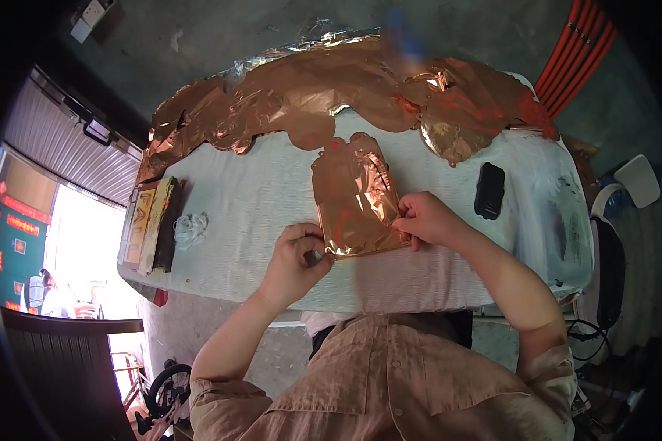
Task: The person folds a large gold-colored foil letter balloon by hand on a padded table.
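Note:
A shiny copper-coloured foil piece (355, 195), folded into a rough rectangle, lies on the pale cloth-covered table (272, 191) in front of me. My left hand (299, 257) pinches its lower left corner between thumb and fingers. At its lower right edge, my right hand (428, 220) has thumb and fingertips closed on the foil. Large sheets of similar foil (301, 81) spread along the table's far side, and the folded piece's top reaches close to them.
A black case-like object (489, 191) rests to the right. On the left are stacked packets (153, 224) and a crumpled clear plastic bundle (191, 230). Orange-red pipes (575, 55) stand behind the far right corner; a white chair (638, 181) is at right.

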`<state>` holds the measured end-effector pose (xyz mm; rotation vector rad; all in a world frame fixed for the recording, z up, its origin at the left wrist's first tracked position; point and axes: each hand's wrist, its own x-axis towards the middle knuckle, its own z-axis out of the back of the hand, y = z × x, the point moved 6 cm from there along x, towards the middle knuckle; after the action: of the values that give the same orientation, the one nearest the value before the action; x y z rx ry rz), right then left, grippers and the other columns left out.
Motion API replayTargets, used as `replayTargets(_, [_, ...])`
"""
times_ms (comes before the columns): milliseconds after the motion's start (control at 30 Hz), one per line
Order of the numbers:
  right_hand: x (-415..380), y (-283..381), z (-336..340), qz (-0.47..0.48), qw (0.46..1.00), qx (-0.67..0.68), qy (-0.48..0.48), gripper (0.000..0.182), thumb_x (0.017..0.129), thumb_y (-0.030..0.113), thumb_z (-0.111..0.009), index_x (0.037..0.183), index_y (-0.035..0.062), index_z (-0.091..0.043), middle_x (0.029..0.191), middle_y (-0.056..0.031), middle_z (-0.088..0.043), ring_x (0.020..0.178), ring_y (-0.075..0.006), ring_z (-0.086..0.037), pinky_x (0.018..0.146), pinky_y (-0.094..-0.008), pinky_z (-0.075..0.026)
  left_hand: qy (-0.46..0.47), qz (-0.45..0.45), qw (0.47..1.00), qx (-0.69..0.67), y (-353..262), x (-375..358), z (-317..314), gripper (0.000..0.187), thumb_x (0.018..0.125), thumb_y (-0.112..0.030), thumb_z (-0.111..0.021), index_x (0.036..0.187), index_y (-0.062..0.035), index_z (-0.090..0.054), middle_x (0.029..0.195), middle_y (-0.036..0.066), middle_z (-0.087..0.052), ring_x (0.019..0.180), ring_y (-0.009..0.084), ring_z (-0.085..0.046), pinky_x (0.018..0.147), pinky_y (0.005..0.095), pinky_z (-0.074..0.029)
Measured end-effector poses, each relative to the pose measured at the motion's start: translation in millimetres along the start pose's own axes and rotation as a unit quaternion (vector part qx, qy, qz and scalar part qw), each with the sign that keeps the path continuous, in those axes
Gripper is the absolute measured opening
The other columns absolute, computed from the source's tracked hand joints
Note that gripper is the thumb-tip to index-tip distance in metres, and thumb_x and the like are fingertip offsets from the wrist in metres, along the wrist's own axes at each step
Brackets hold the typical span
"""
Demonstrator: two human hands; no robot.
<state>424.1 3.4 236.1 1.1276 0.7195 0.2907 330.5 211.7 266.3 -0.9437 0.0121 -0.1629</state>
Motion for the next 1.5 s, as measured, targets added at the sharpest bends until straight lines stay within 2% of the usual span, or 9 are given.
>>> replayTargets(400, [-2.1,1.1,-2.4,-0.041,0.998,-0.048,0.011,0.013,0.084,0.009,-0.058,0.087,-0.0018,-0.053,0.065,-0.0062,-0.059,0.046,-0.0126,-0.059,0.038,-0.0237,-0.041,-0.095,-0.087,0.989,0.074,-27.3,-4.2,7.6,0.039,0.073,-0.006,-0.069,0.109,-0.0013,-0.054,0.115,0.015,-0.052,0.110,0.0319,-0.049,0.093,0.0391,-0.041])
replayTargets(467, [-2.0,2.3,-2.1,-0.047,0.998,-0.043,0.014,0.013,0.084,0.009,-0.058,0.088,-0.0021,-0.053,0.065,-0.0064,-0.059,0.046,-0.0127,-0.059,0.038,-0.0239,-0.042,-0.003,-0.231,0.935,0.268,-43.4,-8.8,-8.6,0.048,0.078,-0.012,-0.065,0.122,-0.0020,-0.050,0.130,0.016,-0.046,0.123,0.0331,-0.042,0.103,0.0430,-0.033])
replayTargets(567, [-0.9,1.5,-1.8,-0.051,0.998,-0.044,0.020,0.014,0.085,0.009,-0.058,0.089,-0.0025,-0.052,0.065,-0.0068,-0.060,0.046,-0.0130,-0.059,0.038,-0.0240,-0.042,0.115,-0.218,0.939,0.241,-43.8,-11.5,-27.7,0.055,0.081,-0.018,-0.062,0.131,-0.0035,-0.045,0.140,0.015,-0.038,0.132,0.0318,-0.033,0.110,0.0454,-0.022])
replayTargets(933, [-10.0,14.3,12.1,0.018,0.996,-0.073,-0.049,0.023,0.085,0.015,-0.061,0.098,-0.0021,-0.054,0.063,-0.0068,-0.059,0.044,-0.0164,-0.057,0.040,-0.0282,-0.044,0.133,-0.193,0.944,0.231,-36.3,-10.3,-32.1,0.057,0.083,-0.021,-0.061,0.134,-0.0057,-0.043,0.142,0.014,-0.038,0.135,0.0299,-0.029,0.111,0.0451,-0.020])
replayTargets(1000, [-18.4,31.6,17.6,0.170,0.909,-0.301,-0.232,0.032,0.084,0.017,-0.063,0.109,-0.0001,-0.054,0.081,-0.0118,-0.063,0.067,-0.0238,-0.063,0.059,-0.0357,-0.051,0.135,-0.194,0.944,0.231,-35.3,-10.8,-33.4,0.056,0.083,-0.021,-0.061,0.134,-0.0055,-0.043,0.141,0.014,-0.038,0.135,0.0299,-0.029,0.111,0.0451,-0.020])
replayTargets(1100, [-24.5,46.6,-20.7,0.374,0.814,-0.409,-0.176,0.048,0.084,0.024,-0.061,0.124,-0.0007,-0.048,0.119,-0.0206,-0.054,0.112,-0.0332,-0.051,0.095,-0.0443,-0.041,0.134,-0.191,0.944,0.235,-32.5,-10.5,-33.0,0.055,0.083,-0.022,-0.061,0.133,-0.0055,-0.044,0.141,0.014,-0.038,0.135,0.0298,-0.029,0.111,0.0452,-0.020])
replayTargets(1233, [-5.7,12.2,-38.4,0.264,0.822,-0.495,-0.098,0.073,0.088,0.041,-0.049,0.139,-0.0067,-0.025,0.148,-0.0224,-0.019,0.141,-0.0328,-0.010,0.114,-0.0466,-0.005,0.132,-0.192,0.947,0.220,-32.8,-9.8,-31.6,0.054,0.082,-0.021,-0.062,0.132,-0.0054,-0.046,0.141,0.015,-0.039,0.135,0.0301,-0.029,0.111,0.0451,-0.021])
replayTargets(1367, [-7.3,13.1,-38.0,0.268,0.803,-0.522,-0.103,0.074,0.089,0.043,-0.047,0.140,-0.0058,-0.025,0.148,-0.0225,-0.020,0.140,-0.0324,-0.013,0.113,-0.0479,-0.006,0.079,-0.188,0.978,0.042,-30.1,-2.8,-13.4,0.044,0.079,-0.009,-0.064,0.121,-0.0040,-0.054,0.133,0.017,-0.046,0.128,0.0321,-0.038,0.106,0.0439,-0.031])
replayTargets(1500, [-9.3,12.3,-39.0,0.265,0.800,-0.527,-0.106,0.074,0.090,0.045,-0.045,0.140,-0.0055,-0.024,0.148,-0.0223,-0.020,0.140,-0.0316,-0.012,0.113,-0.0489,-0.004,-0.049,-0.163,0.966,0.193,3.3,21.7,26.6,0.028,0.076,-0.002,-0.060,0.104,-0.0014,-0.061,0.121,0.014,-0.055,0.112,0.0317,-0.050,0.094,0.0416,-0.042])
